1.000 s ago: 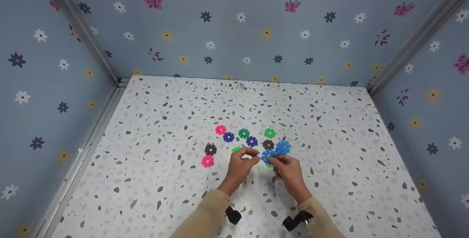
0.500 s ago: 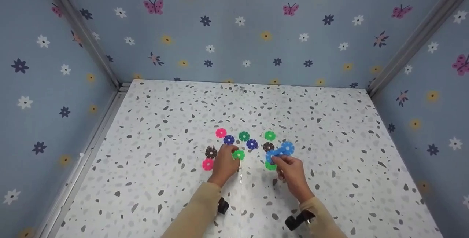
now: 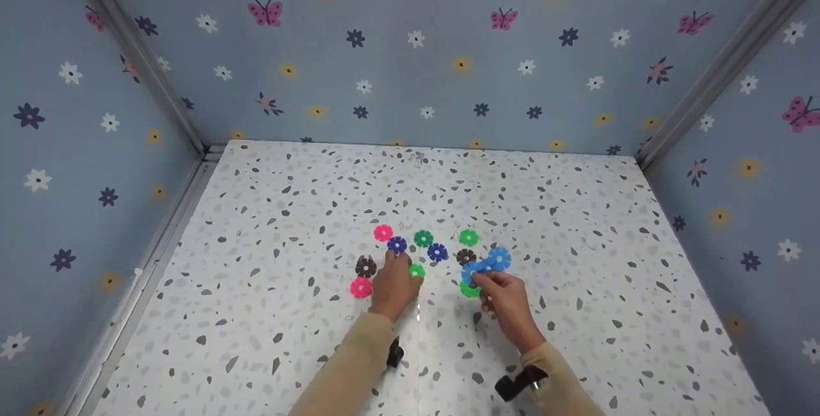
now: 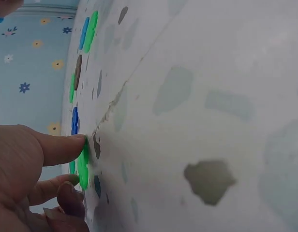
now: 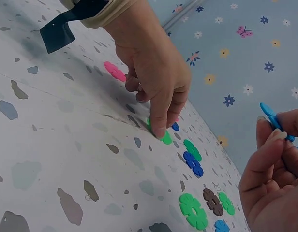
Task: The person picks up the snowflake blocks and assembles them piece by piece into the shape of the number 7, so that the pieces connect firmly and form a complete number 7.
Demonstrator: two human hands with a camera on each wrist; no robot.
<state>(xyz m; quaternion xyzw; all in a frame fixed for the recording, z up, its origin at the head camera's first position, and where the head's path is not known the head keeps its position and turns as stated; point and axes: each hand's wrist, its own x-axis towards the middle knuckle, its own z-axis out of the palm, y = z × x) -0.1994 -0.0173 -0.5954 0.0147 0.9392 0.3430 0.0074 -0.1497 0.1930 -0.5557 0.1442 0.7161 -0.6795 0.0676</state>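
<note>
My left hand (image 3: 393, 286) reaches down to the table and pinches a light green interlocking disc (image 3: 418, 271) between thumb and fingers. In the left wrist view the thumb lies at one edge of this green disc (image 4: 83, 166), with fingertips at the opposite edge. My right hand (image 3: 509, 300) holds a joined chain of light blue interlocking discs (image 3: 498, 258) between thumb and fingers, raised above the table. In the right wrist view these blue discs (image 5: 270, 116) are seen nearly edge-on, partly hidden by the fingers.
Left of the left hand lie a brown disc (image 3: 366, 267) and pink discs (image 3: 360, 288). Dark blue discs (image 3: 437, 252) and a dark green disc (image 3: 423, 238) lie beyond. Near the right hand are another brown disc (image 3: 466, 257) and light green discs (image 3: 469, 237). Patterned walls (image 3: 410, 70) enclose the speckled table (image 3: 288, 211).
My left hand has left the blue chain, moved left and down to the light green disc, and stayed there. The right hand keeps its hold on the chain, shifting little.
</note>
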